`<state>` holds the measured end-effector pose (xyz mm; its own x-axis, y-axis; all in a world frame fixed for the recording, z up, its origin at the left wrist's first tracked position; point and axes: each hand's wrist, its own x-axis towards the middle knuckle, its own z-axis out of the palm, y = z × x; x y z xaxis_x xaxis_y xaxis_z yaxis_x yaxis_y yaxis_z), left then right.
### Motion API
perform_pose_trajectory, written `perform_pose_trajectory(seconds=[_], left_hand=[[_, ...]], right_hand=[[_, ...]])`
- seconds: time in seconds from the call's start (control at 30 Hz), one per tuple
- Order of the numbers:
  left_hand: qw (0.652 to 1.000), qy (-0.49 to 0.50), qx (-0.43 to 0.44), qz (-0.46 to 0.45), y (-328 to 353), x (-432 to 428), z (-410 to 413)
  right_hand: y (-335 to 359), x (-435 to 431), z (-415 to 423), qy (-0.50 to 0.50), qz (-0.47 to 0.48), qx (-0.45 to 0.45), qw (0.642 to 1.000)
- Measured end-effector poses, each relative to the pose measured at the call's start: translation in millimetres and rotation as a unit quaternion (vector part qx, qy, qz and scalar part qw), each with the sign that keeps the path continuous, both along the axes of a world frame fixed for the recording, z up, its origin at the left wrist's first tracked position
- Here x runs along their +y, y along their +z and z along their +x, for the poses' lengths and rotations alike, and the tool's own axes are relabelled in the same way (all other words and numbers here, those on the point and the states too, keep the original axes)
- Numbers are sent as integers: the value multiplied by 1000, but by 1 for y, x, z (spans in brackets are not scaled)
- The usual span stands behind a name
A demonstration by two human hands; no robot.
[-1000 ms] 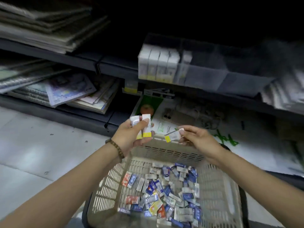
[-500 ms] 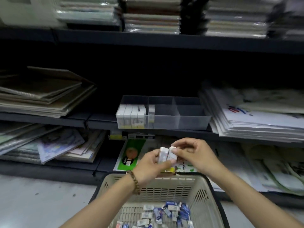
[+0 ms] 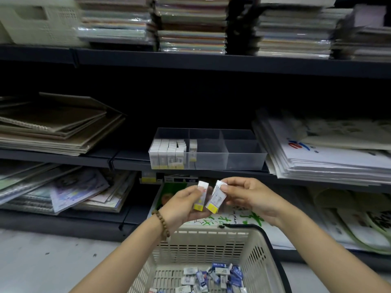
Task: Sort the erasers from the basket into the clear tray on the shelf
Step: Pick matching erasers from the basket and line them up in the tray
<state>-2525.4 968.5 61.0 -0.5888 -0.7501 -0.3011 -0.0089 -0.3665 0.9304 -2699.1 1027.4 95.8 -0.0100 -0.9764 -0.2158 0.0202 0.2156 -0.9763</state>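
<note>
A clear divided tray (image 3: 243, 160) stands on the middle shelf; a row of white erasers with yellow ends (image 3: 167, 156) stands upright in its left compartment, and one more (image 3: 193, 152) stands in the adjacent compartment. Below it, my left hand (image 3: 179, 208) grips a white, yellow-ended eraser (image 3: 201, 196). My right hand (image 3: 249, 197) pinches another such eraser (image 3: 215, 199) close beside it. A beige plastic basket (image 3: 203, 244) sits under my hands with several blue and white erasers (image 3: 211, 278) on its bottom.
Dark shelves hold stacks of brown sketch pads (image 3: 55, 127) at left and white paper packs (image 3: 330, 153) right of the tray. Paper stacks (image 3: 190, 24) fill the top shelf. Books (image 3: 69, 191) lie on the low shelf. Grey floor (image 3: 42, 261) spreads at left.
The view has tilted up from the basket to the shelf. My hands rose toward the tray. The right hand has drawn its eraser a little apart from the left hand's.
</note>
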Motion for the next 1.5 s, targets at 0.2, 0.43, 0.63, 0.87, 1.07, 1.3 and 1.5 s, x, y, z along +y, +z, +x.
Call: perform_pose_trajectory(seconds=[0.2, 0.43, 0.63, 0.87, 1.07, 1.3, 1.5], left_hand=[[998, -29, 27, 49, 0, 0, 0], [983, -169, 5, -66, -3, 0, 6], [988, -134, -18, -74, -7, -5, 9], [983, -69, -37, -165, 1, -17, 15], [976, 79, 1, -202, 11, -26, 15], [908, 183, -62, -372, 36, -69, 30], [888, 253, -175, -342, 11, -111, 57]], right_hand=[[-7, -4, 9, -1, -38, 9, 999], [-13, -5, 11, -27, -80, 36, 996], [-18, -5, 14, -29, -78, 42, 996], [-13, -10, 13, -4, -72, -30, 997], [3, -31, 15, 6, -86, -25, 996], [54, -96, -4, 4, -140, 100, 985], [57, -146, -16, 15, -84, 182, 980]])
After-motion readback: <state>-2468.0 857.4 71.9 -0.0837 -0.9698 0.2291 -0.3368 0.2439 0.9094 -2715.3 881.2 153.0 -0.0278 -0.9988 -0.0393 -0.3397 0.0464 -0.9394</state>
